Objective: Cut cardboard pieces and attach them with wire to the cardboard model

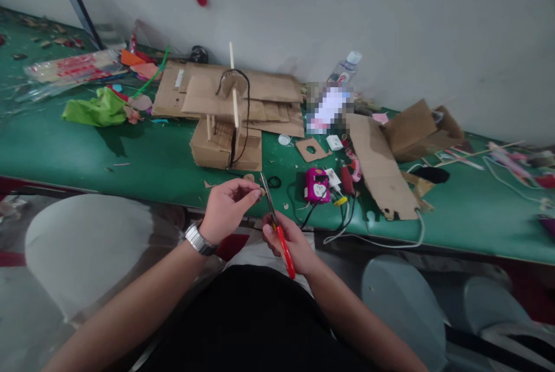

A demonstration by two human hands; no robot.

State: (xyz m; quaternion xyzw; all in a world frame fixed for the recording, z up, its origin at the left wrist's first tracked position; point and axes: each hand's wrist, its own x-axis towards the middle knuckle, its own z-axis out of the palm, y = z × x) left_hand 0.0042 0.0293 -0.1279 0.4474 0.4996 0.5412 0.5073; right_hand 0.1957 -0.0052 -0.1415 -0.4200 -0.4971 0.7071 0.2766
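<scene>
My left hand [229, 207] pinches a small piece of cardboard [262, 191] between thumb and fingers near the table's front edge. In my right hand [292, 239] is a pair of scissors [281, 239] with red handles, its blades pointing up and away, right beside the small piece. Whether the blades touch it I cannot tell. Just beyond my hands stands a cardboard box build [212, 149] with wooden sticks, a cardboard disc [233, 84] and a black cord. A black coil [274, 182] lies close to the scissor tips.
A purple power adapter [317, 185] with plugs and cables lies to the right. Behind it are a cardboard square with a hole [311, 149] and a bottle [347, 66]. Flat cardboard [379, 167] and an open box [420, 129] sit farther right. Green plastic [95, 108] lies left.
</scene>
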